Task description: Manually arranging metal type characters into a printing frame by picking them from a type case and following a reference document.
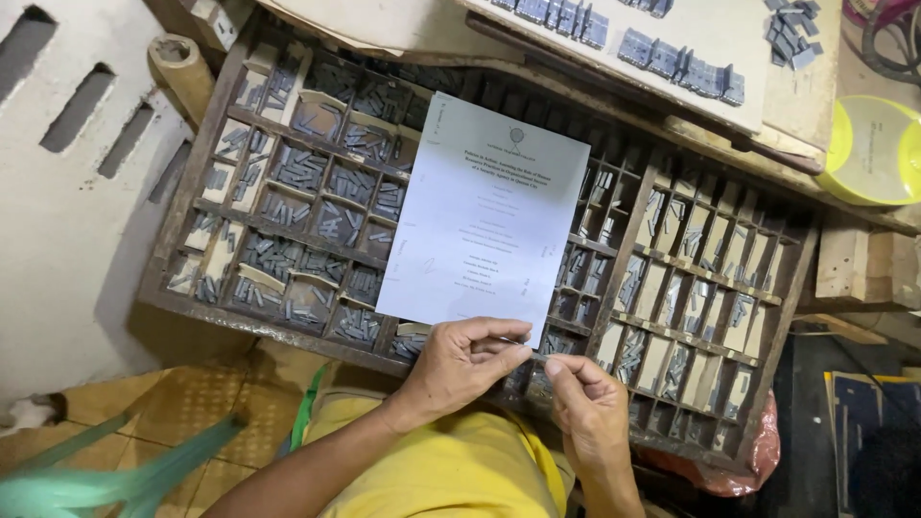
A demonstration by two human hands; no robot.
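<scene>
paper (484, 216) white | type case (785, 317) brown | type pieces (299, 168) grey | shirt (460, 470) yellow

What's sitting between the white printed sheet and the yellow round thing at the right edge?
In the head view, wooden type case compartments and a board carrying rows of grey metal type lie between the sheet and yellow round object.

It was an old print shop, a kind of workshop. A big wooden tray (182, 187) with many little boxes held small grey metal letter blocks (299, 171), and more blocks stood in rows on a board (672, 58) above it. A printed sheet of paper (484, 216) lay on the tray, and the wood looked worn and dusty.
</scene>
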